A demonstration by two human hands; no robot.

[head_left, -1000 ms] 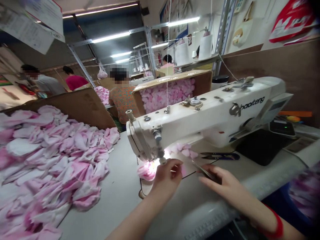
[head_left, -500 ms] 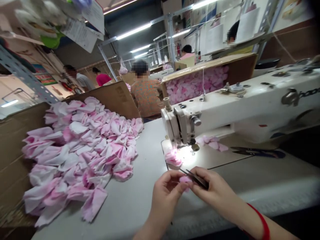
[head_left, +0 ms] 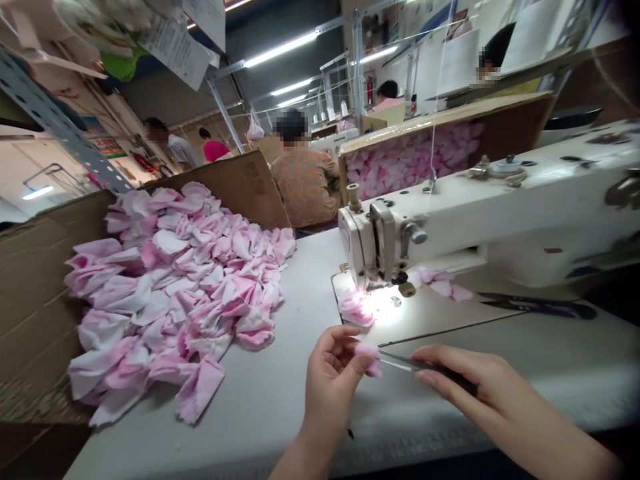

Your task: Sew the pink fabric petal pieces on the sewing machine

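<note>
Pinched between the thumb and fingers of my left hand (head_left: 333, 373) is a small pink fabric piece (head_left: 367, 357). My right hand (head_left: 480, 387) grips a pair of dark-handled tweezers (head_left: 440, 370), whose slim tips reach the right side of that piece. Whether the tips clasp the fabric I cannot tell. Just beyond my hands, under the lit head of the white sewing machine (head_left: 370, 247), lies a pink and white fabric bundle (head_left: 356, 307). Several small pink pieces (head_left: 440, 283) rest behind the needle area.
A large heap of pink and white fabric pieces (head_left: 185, 293) spreads over the left of the table, against a cardboard box (head_left: 45, 293). Thread snips (head_left: 540, 305) lie at the right. A box of pink pieces (head_left: 415, 160) and a seated person (head_left: 305, 180) are beyond.
My right hand has moved right, away from my left hand, and the tweezers now point left at the pink piece. My left hand still holds it. The view has shifted slightly.
</note>
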